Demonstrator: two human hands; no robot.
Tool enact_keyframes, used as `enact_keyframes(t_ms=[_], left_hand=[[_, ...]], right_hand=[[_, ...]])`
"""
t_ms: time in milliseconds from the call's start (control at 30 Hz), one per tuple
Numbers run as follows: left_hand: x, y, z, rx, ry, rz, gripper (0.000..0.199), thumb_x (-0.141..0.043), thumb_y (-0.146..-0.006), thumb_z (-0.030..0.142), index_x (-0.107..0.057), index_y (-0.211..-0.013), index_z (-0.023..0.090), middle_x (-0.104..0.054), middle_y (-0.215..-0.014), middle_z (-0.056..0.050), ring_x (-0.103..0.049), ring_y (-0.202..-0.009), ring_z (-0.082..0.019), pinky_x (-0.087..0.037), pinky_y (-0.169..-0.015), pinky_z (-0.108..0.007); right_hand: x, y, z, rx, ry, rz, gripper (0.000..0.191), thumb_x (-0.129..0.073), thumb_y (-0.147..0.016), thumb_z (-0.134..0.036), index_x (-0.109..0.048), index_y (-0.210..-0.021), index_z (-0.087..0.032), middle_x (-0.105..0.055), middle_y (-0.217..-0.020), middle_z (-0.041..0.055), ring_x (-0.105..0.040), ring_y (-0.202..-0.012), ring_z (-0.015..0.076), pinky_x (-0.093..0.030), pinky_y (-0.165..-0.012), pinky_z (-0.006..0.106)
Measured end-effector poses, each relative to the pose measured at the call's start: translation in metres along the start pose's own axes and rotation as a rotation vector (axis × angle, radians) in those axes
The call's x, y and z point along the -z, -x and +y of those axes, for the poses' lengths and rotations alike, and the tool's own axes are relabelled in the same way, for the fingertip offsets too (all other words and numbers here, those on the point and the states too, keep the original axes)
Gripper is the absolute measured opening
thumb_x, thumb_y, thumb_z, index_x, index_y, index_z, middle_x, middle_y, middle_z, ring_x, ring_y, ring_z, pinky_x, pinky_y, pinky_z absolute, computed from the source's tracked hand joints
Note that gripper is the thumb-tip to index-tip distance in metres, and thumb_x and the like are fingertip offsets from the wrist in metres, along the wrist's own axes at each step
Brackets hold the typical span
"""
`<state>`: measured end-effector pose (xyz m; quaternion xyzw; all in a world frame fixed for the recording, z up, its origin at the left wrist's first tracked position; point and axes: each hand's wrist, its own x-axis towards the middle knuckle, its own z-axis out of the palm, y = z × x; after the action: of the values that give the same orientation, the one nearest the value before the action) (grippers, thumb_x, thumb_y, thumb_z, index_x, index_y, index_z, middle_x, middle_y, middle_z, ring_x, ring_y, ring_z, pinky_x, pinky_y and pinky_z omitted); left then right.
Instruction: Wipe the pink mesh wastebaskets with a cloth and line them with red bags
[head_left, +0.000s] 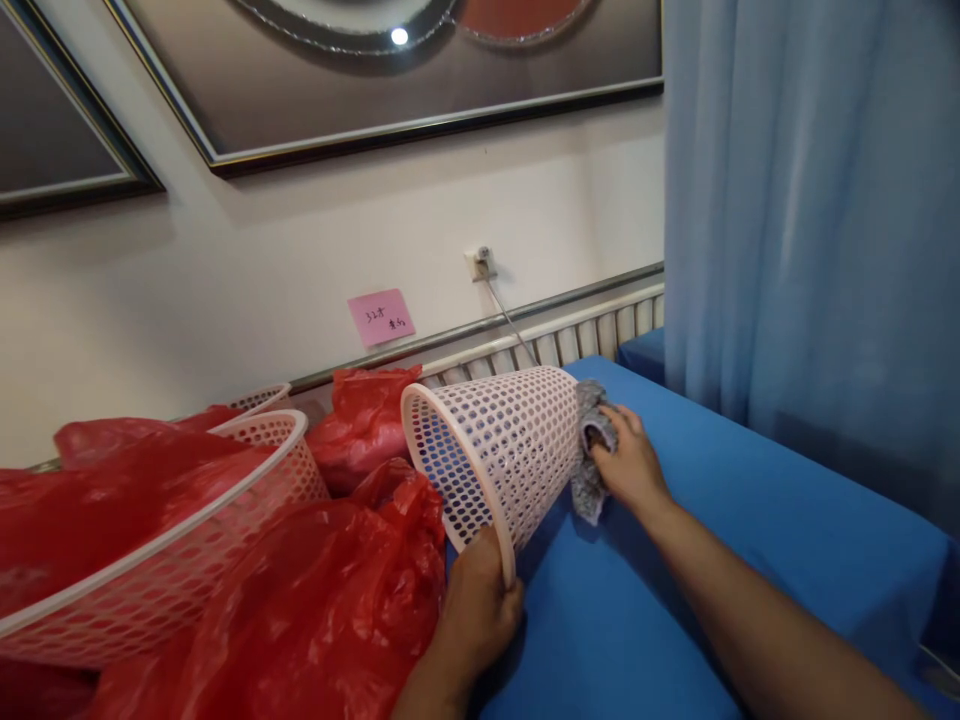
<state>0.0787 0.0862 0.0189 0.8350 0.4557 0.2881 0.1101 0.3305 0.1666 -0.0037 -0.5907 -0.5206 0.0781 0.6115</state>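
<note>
A pale pink perforated basket (517,440) lies tilted on its side over the blue surface (720,480), its open mouth facing left. My left hand (484,600) grips the lower part of its rim, with the fingers partly inside the mouth. At the basket's closed end, my right hand (626,455) holds a grey cloth (590,490) pressed against the base. Part of the cloth hangs below my fingers.
Red plastic bags (330,600) and another pink basket (300,470) crowd the left side. Behind stand a radiator (577,340) and a wall socket (480,264) with a cord. A blue curtain (810,200) hangs at the right.
</note>
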Motion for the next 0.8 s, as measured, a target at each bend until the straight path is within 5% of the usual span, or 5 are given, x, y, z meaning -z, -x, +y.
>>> enact_keyframes(t_ms=[133,300,400,633,800], left_hand=[[-0.004,0.001,-0.003,0.009,-0.007,-0.042,0.051,-0.052,-0.062,0.007,-0.068,-0.108,0.021,-0.068,-0.093,-0.008,-0.065,-0.086,-0.027,-0.055,-0.092,-0.046],[-0.002,-0.003,0.001,-0.048,0.079,-0.104,0.055,-0.053,-0.072,0.008,-0.065,-0.124,0.023,-0.072,-0.109,-0.011,-0.067,-0.105,-0.030,-0.054,-0.095,-0.044],[0.001,-0.003,0.003,-0.023,0.110,-0.143,0.040,-0.054,-0.082,0.014,-0.068,-0.118,0.024,-0.072,-0.111,-0.010,-0.069,-0.102,-0.028,-0.056,-0.091,-0.040],[0.003,-0.002,0.001,-0.015,-0.044,-0.147,0.054,-0.052,-0.062,0.004,-0.067,-0.111,0.022,-0.070,-0.105,-0.011,-0.067,-0.103,-0.031,-0.052,-0.101,-0.048],[0.002,-0.005,0.004,-0.010,-0.089,-0.236,0.053,-0.052,-0.064,0.002,-0.068,-0.111,0.021,-0.070,-0.110,-0.011,-0.066,-0.102,-0.029,-0.054,-0.095,-0.043]], right_hand=[[0.004,-0.006,0.002,-0.067,-0.003,0.014,0.049,-0.058,-0.081,-0.028,-0.064,-0.130,-0.021,-0.056,-0.137,0.0143,-0.057,-0.130,0.0321,-0.045,-0.114,0.054],[0.025,0.059,-0.065,0.671,-0.278,-0.209,0.062,-0.062,-0.083,-0.027,-0.052,-0.144,-0.024,-0.044,-0.152,0.0133,-0.051,-0.137,0.0310,-0.049,-0.111,0.048],[0.029,0.078,-0.080,0.820,-0.379,-0.255,0.063,-0.062,-0.083,-0.031,-0.050,-0.145,-0.024,-0.043,-0.151,0.0135,-0.055,-0.132,0.0307,-0.053,-0.106,0.045],[0.005,0.000,0.004,-0.075,0.038,-0.028,0.047,-0.059,-0.078,-0.024,-0.068,-0.123,-0.021,-0.055,-0.137,0.0147,-0.060,-0.125,0.0332,-0.047,-0.111,0.055],[0.009,-0.006,0.007,-0.056,-0.001,0.010,0.047,-0.058,-0.080,-0.025,-0.067,-0.126,-0.022,-0.056,-0.136,0.0126,-0.057,-0.130,0.0313,-0.044,-0.114,0.052]])
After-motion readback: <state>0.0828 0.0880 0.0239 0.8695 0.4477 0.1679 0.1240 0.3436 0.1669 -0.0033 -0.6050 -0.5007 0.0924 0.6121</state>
